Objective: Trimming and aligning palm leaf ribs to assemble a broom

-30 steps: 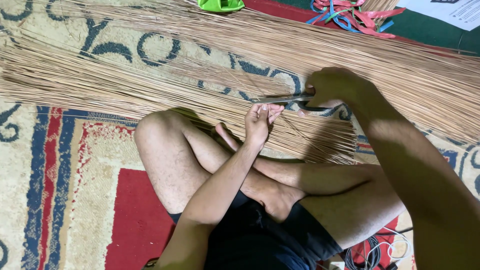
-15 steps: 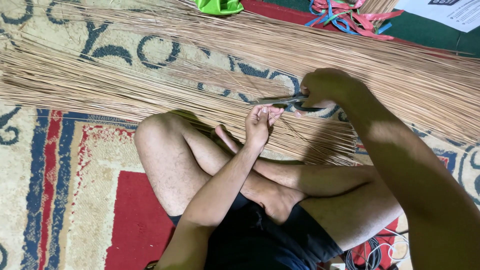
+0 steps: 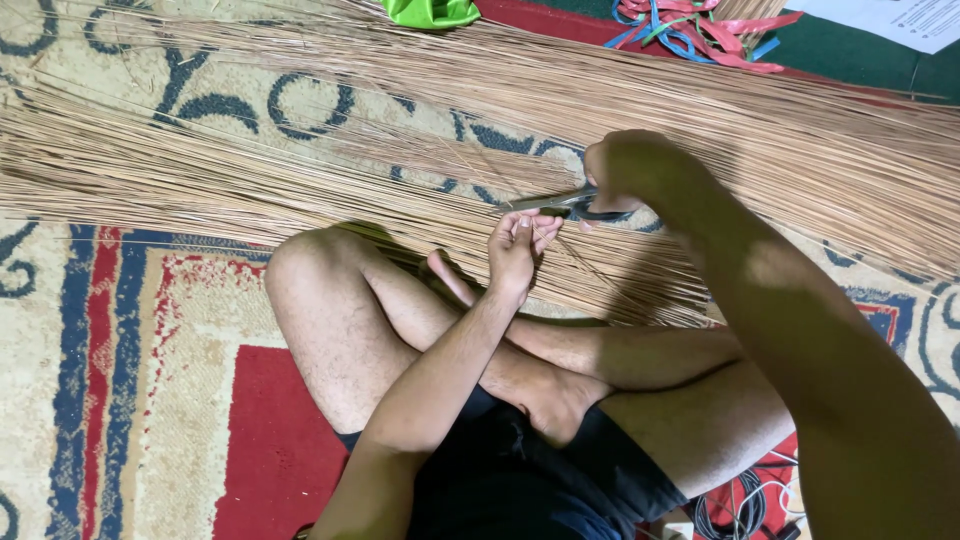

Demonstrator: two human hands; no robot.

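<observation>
Left hand [image 3: 516, 246]: fingertips pinched together on a few thin tan sticks, held up just under the blades. Right hand [image 3: 628, 168]: fingers closed through the handles of a pair of scissors [image 3: 560, 203], blades pointing left toward the left fingertips and standing nearly together; whether a stick lies between them is too fine to tell. Handling note, as judgement: the cut goes cleanest with the pinched sticks kept taut and square to the blades, the left fingertips kept clear of the edge, and only a few sticks taken at one bite. Material: long palm-rib sticks [image 3: 300, 150], spread in broad sheaves across the patterned carpet [image 3: 120, 330], running left to right just beyond the person's crossed legs; a shorter trimmed bundle [image 3: 640, 280] lies against the shin. Containers: none plainly in view; a green object [image 3: 430, 10] at the top edge may be a bag or pouch, contents not visible. Other items: red and blue ribbon strips [image 3: 700, 25] loose at top right; a white sheet [image 3: 900, 18] in the corner; coiled cables [image 3: 740, 500] at lower right.
</observation>
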